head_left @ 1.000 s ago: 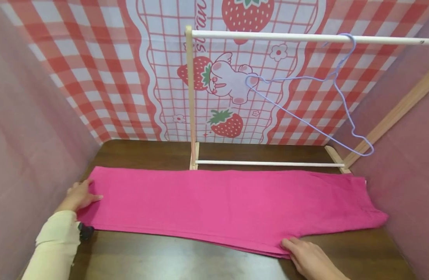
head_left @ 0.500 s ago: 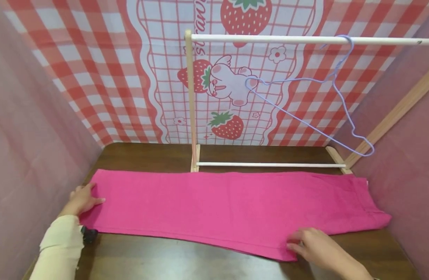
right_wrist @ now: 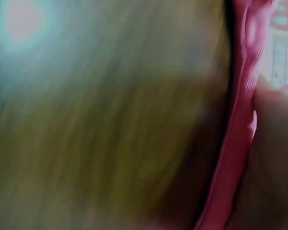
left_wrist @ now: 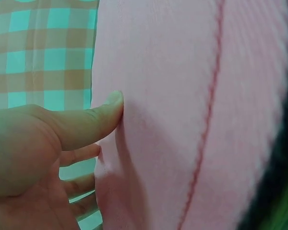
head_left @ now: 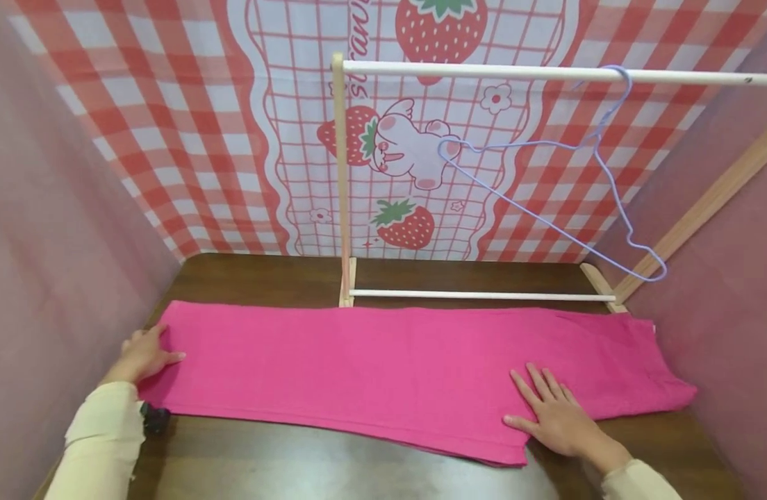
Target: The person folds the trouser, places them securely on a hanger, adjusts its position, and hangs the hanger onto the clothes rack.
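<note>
A pair of pink trousers [head_left: 358, 368] lies folded lengthwise across the table, leg ends at the left and waist at the right. At the leg ends my left hand [head_left: 142, 355] pinches the hem, thumb on top and fingers at the edge. The left wrist view shows the thumb [left_wrist: 98, 117] over the fabric, beside a line of red stitching; the fingertips are hidden behind the cloth. My right hand [head_left: 558, 420] rests flat with fingers spread on the trousers near the crotch corner. In the blurred right wrist view, the trousers' edge [right_wrist: 235, 143] runs beside that hand.
A wooden rack with a white top rail [head_left: 471, 71] and a low white bar [head_left: 483, 295] stands behind the trousers. A lavender wire hanger [head_left: 546, 222] hangs from the rail. The brown table [head_left: 308, 462] has pink cloth at both sides and a strawberry-print checked cloth [head_left: 202, 139] behind.
My right hand has let go of the crotch corner, moved up onto the trousers and spread its fingers flat. The left hand keeps its place at the hem.
</note>
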A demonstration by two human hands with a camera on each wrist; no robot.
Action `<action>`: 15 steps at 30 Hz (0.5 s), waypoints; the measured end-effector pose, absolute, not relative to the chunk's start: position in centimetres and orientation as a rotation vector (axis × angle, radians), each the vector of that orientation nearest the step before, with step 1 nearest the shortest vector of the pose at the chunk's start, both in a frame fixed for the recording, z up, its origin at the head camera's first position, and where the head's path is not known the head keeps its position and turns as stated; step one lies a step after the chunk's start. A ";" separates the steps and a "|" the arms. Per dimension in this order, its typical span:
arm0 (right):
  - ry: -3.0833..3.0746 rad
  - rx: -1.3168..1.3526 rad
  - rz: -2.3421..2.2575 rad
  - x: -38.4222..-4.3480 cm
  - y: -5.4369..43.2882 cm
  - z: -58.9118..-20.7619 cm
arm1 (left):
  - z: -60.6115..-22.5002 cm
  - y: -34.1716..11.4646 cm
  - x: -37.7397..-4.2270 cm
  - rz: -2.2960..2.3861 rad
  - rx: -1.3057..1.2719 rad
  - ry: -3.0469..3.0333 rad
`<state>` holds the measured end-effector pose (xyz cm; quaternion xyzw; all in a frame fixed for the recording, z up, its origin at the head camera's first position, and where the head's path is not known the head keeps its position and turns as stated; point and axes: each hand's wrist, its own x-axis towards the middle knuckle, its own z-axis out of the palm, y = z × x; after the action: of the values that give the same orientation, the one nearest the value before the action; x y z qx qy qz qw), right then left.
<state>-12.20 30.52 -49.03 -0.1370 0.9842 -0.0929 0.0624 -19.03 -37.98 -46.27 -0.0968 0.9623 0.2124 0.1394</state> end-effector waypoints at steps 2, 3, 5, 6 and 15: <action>2.961 -0.376 -0.303 -12.7 31.5 -49.2 | -46.1 -38.2 -19.1 0.607 -0.292 2.780; 2.939 -0.343 -0.324 -13.0 32.1 -49.3 | -46.1 -38.3 -19.1 0.609 -0.294 2.777; 2.920 -0.273 -0.334 -13.3 33.4 -49.5 | -46.1 -38.4 -19.2 0.607 -0.288 2.776; 2.918 -0.239 -0.336 -13.4 34.2 -49.6 | -46.1 -38.4 -19.2 0.607 -0.286 2.771; 2.880 0.030 -0.349 -14.1 40.0 -49.1 | -46.3 -38.3 -19.0 0.638 -0.314 2.741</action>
<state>-14.08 39.96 -49.12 0.0101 0.9855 -0.1194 0.1198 -18.95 -38.29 -46.31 -0.1096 0.9564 0.2225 0.1544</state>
